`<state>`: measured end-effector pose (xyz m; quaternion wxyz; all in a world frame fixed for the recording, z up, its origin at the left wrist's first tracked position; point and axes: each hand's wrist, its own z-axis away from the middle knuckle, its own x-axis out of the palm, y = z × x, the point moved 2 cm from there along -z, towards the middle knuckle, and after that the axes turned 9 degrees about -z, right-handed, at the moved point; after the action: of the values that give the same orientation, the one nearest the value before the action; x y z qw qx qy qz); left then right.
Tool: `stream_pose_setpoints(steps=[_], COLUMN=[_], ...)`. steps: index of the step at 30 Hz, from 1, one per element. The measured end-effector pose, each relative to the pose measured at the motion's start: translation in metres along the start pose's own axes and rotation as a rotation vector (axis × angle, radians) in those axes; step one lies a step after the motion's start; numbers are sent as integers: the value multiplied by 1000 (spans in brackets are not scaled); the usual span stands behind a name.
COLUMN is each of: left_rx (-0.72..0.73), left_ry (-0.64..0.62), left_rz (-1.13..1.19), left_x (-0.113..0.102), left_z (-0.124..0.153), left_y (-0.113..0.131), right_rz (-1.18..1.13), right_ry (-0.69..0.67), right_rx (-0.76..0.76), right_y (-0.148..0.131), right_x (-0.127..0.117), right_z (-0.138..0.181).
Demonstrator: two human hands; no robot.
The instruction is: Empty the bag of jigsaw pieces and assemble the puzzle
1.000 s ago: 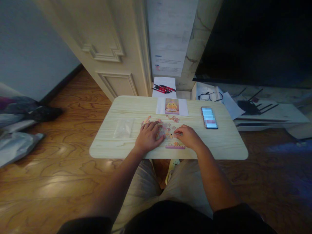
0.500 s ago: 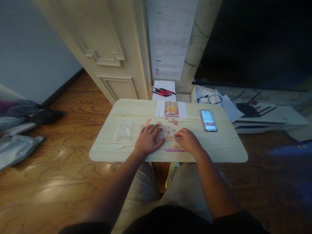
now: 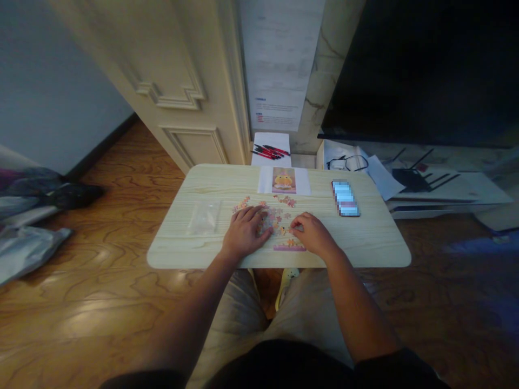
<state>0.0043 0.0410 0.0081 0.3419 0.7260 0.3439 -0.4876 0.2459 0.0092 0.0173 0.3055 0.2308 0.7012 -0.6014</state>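
My left hand [image 3: 246,229] lies palm down with its fingers spread, over the left side of a cluster of small jigsaw pieces [image 3: 278,214]. To the right of the cluster, my right hand [image 3: 310,232] has thumb and forefinger pinched together. A small jigsaw piece seems to be at those fingertips, though it is mostly hidden. Nearer me lies a joined strip of jigsaw pieces [image 3: 289,246] with a purple lower edge. Beyond the loose pieces is a white sheet [image 3: 303,182] bearing a reference picture [image 3: 284,181] of a yellow figure.
A clear plastic bag [image 3: 204,217] lies on the left of the pale wooden table [image 3: 170,246]. On the right sits a phone [image 3: 345,198] with a blurred screen. Behind the table, several red and black pens [image 3: 271,152] rest on paper, and glasses [image 3: 347,163] lie by a box.
The view has shifted slightly. Both hands stay in nearly the same places, the left spread and the right pinched. The pieces show no clear movement.
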Motion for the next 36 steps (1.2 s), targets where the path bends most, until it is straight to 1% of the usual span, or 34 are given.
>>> stream_pose_setpoints(steps=[3,5,7,9,11,14,18,21,23,26,30,34,36], left_rx=[-6,-4,-4,-4,1,41,156,271,304,291,257,338,350], left_ry=[-6,-8,-6,-5,1,4,-25,-75,-110,-128,-99,-136,-163], left_rz=[-4,2,9,12,10,14,51,74,77,69,49,67,80], left_x=[1,2,2,3,2,1,1,3,5,7,6,8,11], left_z=[0,0,1,1,1,0,-3,-8,-12,-17,-23,-30,-34], left_y=[-1,-1,-2,-2,-3,-1,14,33,40,39,32,45,51], right_rz=[-109,-165,-182,-185,-181,-130,-55,-44,-45,-24,-4,-5,-12], right_ry=[20,61,102,114,90,7,-61,-23,36,84,81,106,103], right_rx=[81,134,137,137,132,82,21,-19,-8,25,22,10,6], right_y=[13,23,28,28,24,15,11,17,25,37,44,46,46], right_x=[-13,-26,-37,-43,-42,-33,-21,-21,-25,-30,-27,-23,-22], right_z=[2,4,4,0,-7,-22,-37,-41,-39,-32,-24,-22,-22])
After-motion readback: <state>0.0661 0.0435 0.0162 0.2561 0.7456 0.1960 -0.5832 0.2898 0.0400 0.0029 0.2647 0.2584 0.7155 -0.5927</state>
